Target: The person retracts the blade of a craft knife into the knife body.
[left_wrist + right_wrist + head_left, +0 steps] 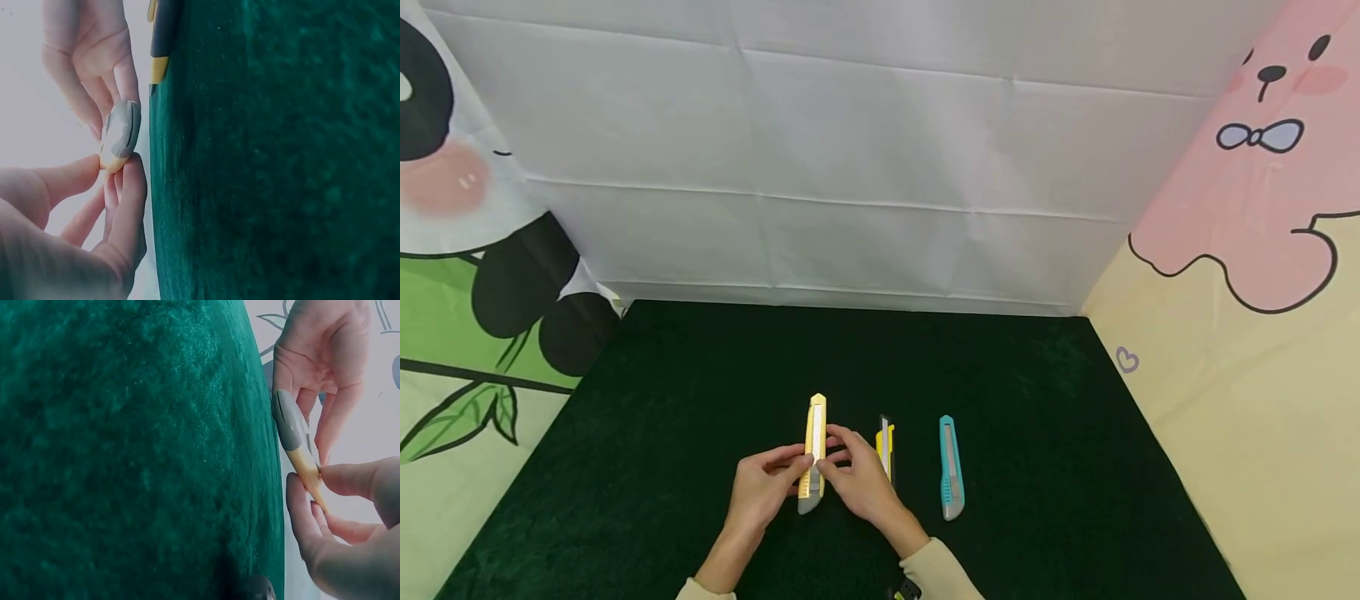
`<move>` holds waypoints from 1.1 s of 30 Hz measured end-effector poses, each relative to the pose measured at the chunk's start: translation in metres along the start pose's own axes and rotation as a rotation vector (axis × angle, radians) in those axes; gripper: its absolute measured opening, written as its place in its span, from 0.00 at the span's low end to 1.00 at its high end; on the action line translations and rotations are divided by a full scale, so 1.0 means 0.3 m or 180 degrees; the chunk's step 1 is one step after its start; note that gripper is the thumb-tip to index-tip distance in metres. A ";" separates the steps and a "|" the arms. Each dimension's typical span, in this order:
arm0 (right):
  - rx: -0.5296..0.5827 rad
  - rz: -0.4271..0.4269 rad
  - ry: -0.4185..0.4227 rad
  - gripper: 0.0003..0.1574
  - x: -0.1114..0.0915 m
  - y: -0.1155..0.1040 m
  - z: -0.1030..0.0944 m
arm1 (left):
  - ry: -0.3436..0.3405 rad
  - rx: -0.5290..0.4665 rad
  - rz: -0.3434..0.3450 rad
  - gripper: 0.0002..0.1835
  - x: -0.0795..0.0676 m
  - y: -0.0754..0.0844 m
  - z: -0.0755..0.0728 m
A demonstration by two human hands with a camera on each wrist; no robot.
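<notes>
A pale yellow utility knife [816, 425] with a grey end is held up between both hands, its long side pointing away from me. My left hand [758, 487] pinches it from the left, thumb on its face and fingers behind. From the other side my right hand [865, 483] pinches the same knife with thumb and fingers. The grey end [122, 128] faces the left wrist camera, and the knife's yellow body [306, 469] shows between the fingers in the right wrist view. Whether a blade is out cannot be made out.
A yellow and black utility knife [885, 442] lies just right of my right hand, partly hidden by it. Farther right lies a teal utility knife [951, 467]. Dark green cloth [1037, 400] covers the table; a white sheet [865, 150] hangs behind it.
</notes>
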State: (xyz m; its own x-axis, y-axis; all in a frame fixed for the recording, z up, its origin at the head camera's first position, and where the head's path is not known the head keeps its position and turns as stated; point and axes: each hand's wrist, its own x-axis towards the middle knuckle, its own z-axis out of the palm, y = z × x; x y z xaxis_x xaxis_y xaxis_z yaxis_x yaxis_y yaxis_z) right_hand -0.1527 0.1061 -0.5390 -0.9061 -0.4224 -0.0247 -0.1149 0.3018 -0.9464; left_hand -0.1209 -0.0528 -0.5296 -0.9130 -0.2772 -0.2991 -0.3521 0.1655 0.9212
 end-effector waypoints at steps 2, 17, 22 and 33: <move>-0.0039 0.0023 0.0003 0.32 0.003 0.000 0.005 | -0.0005 0.0030 0.0026 0.18 0.001 -0.001 -0.002; -0.0220 0.0118 0.0049 0.31 0.023 0.009 0.039 | 0.0064 0.0335 0.0137 0.18 0.023 -0.029 -0.005; -0.0244 0.0143 0.0012 0.32 0.025 0.014 0.048 | 0.0111 0.0443 0.0173 0.17 0.028 -0.037 -0.005; -0.0391 0.0250 -0.0046 0.33 0.023 0.013 0.069 | 0.0124 0.0657 0.0208 0.16 0.030 -0.049 -0.012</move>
State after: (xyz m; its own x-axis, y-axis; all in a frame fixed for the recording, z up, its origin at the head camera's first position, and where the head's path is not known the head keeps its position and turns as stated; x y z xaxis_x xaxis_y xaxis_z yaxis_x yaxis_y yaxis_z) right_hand -0.1509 0.0867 -0.5497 -0.9084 -0.4054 -0.1026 -0.0937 0.4362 -0.8949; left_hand -0.1232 -0.0610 -0.5450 -0.9281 -0.2953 -0.2269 -0.3308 0.3735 0.8666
